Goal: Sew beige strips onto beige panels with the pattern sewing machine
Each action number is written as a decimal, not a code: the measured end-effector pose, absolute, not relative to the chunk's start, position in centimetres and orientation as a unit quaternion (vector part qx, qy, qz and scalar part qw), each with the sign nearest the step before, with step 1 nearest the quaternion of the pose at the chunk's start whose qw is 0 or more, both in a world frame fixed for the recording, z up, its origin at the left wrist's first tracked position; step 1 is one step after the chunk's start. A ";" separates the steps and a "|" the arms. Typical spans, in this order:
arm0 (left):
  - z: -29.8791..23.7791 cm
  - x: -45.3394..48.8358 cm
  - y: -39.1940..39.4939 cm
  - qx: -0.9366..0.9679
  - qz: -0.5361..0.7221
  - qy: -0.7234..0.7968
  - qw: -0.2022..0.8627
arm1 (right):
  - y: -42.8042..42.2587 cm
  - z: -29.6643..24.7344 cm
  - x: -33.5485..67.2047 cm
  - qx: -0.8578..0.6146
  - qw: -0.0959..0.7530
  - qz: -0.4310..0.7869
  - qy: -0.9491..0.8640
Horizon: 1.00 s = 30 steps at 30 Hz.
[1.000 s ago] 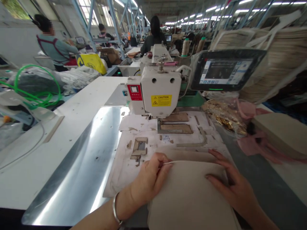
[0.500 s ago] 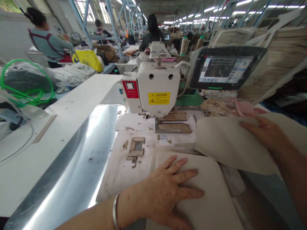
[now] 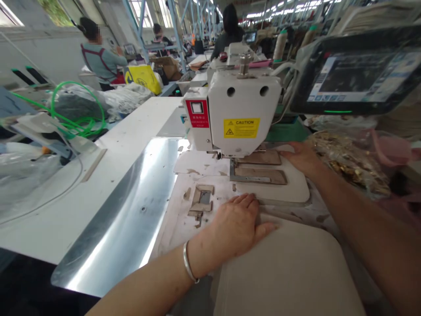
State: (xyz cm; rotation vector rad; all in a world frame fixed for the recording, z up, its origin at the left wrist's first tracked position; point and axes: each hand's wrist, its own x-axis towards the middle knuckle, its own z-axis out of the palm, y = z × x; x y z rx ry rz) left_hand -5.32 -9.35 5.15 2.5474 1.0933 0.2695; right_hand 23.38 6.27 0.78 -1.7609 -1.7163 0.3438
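A beige panel (image 3: 296, 188) with rounded corners lies under the metal clamp frame (image 3: 250, 179) of the sewing machine (image 3: 243, 109). At its far right edge is my right hand (image 3: 301, 159), closed on that edge, thumb over the top and the other fingers mostly hidden. My left hand (image 3: 235, 226) lies flat, thumb apart, with its fingertips by the panel's near left edge. The thumb reaches over the top of a stack of similar beige panels (image 3: 289, 267), which sits closest to me. A silver bangle (image 3: 189, 263) circles my left wrist.
A control screen (image 3: 355, 77) hangs at the upper right. Below it are a bag of scraps (image 3: 348, 162) and a pink container (image 3: 391, 145). A shiny metal plate (image 3: 131, 210) and a white tabletop (image 3: 131, 127) extend leftward. Other people work farther back.
My right hand has moved the beige panel from the right to beneath the clamp. My left hand has shifted forward off the stack's middle, its fingers drawn together. The camera view has turned left.
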 end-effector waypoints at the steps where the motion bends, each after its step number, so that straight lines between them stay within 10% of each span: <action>1: 5.2 -5.2 -9.4 0.898 0.093 0.391 0.179 | 6.4 0.9 23.2 -0.680 0.311 0.146 -0.648; 18: 4.4 -4.9 -9.4 0.876 0.117 0.428 0.191 | 5.4 2.3 22.6 -0.723 0.301 0.106 -0.613; 30: 4.7 -5.3 -8.4 0.885 0.112 0.406 0.197 | -12.2 -0.9 25.4 -0.530 0.195 0.054 -0.823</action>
